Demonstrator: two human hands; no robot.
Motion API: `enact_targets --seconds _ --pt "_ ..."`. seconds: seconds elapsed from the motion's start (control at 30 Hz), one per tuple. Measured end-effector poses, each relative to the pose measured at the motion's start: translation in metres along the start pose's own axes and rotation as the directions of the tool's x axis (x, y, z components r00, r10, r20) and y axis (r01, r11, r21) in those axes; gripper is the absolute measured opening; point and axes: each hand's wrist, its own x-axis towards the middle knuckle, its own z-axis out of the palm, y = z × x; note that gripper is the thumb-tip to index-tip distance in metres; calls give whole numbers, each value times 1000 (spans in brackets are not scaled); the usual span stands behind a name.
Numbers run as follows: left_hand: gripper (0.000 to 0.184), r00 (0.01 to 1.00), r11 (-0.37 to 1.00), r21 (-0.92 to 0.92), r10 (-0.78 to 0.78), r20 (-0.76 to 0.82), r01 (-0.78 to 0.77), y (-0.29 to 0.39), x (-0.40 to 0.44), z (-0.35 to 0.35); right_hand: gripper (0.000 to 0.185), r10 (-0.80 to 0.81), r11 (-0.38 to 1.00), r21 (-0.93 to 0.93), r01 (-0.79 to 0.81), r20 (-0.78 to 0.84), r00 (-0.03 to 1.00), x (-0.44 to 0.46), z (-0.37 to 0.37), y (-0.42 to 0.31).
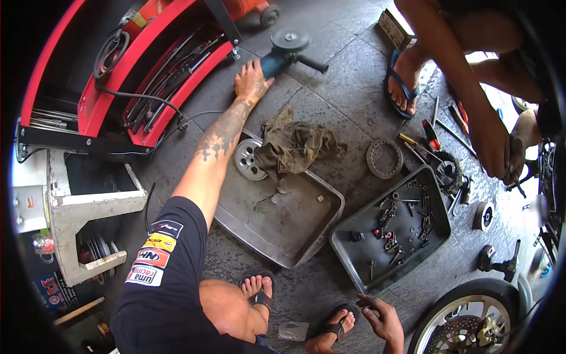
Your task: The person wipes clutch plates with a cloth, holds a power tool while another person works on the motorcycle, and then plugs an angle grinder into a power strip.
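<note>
My left hand (pixel 252 81) is stretched far forward and closed around the back of a blue angle grinder (pixel 276 61). The grinder's disc guard and black side handle point away from me; it rests on or just above the floor, I cannot tell which. Low in the view, my right hand (pixel 384 321) holds nothing, its fingers loosely apart near the corner of a dark parts tray (pixel 348 268). Between my arms lies a shallow grey tray (pixel 295 259), with a dirty rag (pixel 298 146) and a round metal plate (pixel 250 159) at its far edge.
Small bolts and springs (pixel 386 218) lie in the parts tray. A red tool cart (pixel 144 65) stands at left, above a wooden stand (pixel 88 206). Another person's hand (pixel 512 156) is at right, near scattered tools, a metal ring (pixel 384 158) and a wheel (pixel 466 295).
</note>
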Motion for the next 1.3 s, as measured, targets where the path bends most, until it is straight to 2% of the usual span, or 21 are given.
enact_targets --seconds 0.13,0.17,0.27,0.4,0.6,0.7,0.77,0.8,0.87,0.9,0.97,1.0,1.03,1.07,1.1,1.13,1.17,1.2,1.23,1.27,1.3 --pt "72 1000 999 20 -31 4 31 -7 18 10 35 38 999 5 -38 -36 999 -8 -2 16" --pt "73 1000 1000 23 -2 -1 2 -8 17 9 35 61 995 79 -57 -45 997 -8 -1 16" --pt "72 995 997 19 72 -71 -71 -16 12 21 36 117 992 44 -118 14 993 -6 -3 10" --pt "72 978 984 26 176 -110 -174 -16 8 13 37 62 997 42 -62 -1 998 6 0 3" --pt "69 959 951 -194 205 -196 -242 -22 -1 -17 39 44 998 -36 -44 5 999 17 -1 -4" --pt "67 898 827 -366 339 -282 -427 -19 -37 -47 38 -38 996 -87 37 -17 999 25 0 4" --pt "68 864 724 -506 496 -89 -468 -4 -83 -80 37 -80 993 -80 81 10 997 27 0 2" --pt "70 795 762 -433 588 151 -482 5 -103 -101 38 -77 992 -103 79 26 997 28 0 1" --pt "67 676 690 -402 708 203 -601 20 -141 -110 38 -129 982 -137 132 31 991 31 -1 0" --pt "52 615 677 -395 733 289 -621 22 -146 -106 38 -172 972 -156 177 46 984 32 -2 -4" --pt "31 645 712 -412 697 313 -569 24 -140 -114 38 -209 957 -195 213 38 977 33 -5 -14" --pt "31 651 710 -402 698 298 -578 26 -139 -117 38 -222 963 -148 224 31 975 35 -5 -14" --pt "23 838 805 -529 467 283 -270 34 -139 -131 37 -232 968 -97 233 21 972 37 -5 -13" --pt "17 928 769 -637 195 317 56 41 -142 -145 39 -315 943 -123 308 -33 949 40 -5 -11" --pt "17 927 771 -635 207 313 42 49 -146 -155 39 -318 943 -114 312 -45 947 44 -2 -6" --pt "18 989 658 -752 131 76 -29 56 -152 -165 42 -335 941 -2 339 -156 929 50 2 -2" --pt "19 988 535 -834 13 -152 -136 66 -158 -179 46 -337 922 104 374 -267 903 56 4 1" --pt "16 998 340 -938 23 -65 -69 78 -172 -200 54 -345 873 229 431 -333 877 60 9 -2" --pt "16 994 366 -925 70 -80 -100 93 -190 -229 62 -343 803 345 485 -399 851 63 14 -5" --pt "16 988 390 -910 116 -99 -137 108 -212 -255 88 -424 733 396 553 -370 827 67 15 -5" --pt "17 973 167 -970 117 198 178 123 -243 -272 88 -429 727 397 560 -374 822 67 19 -12"
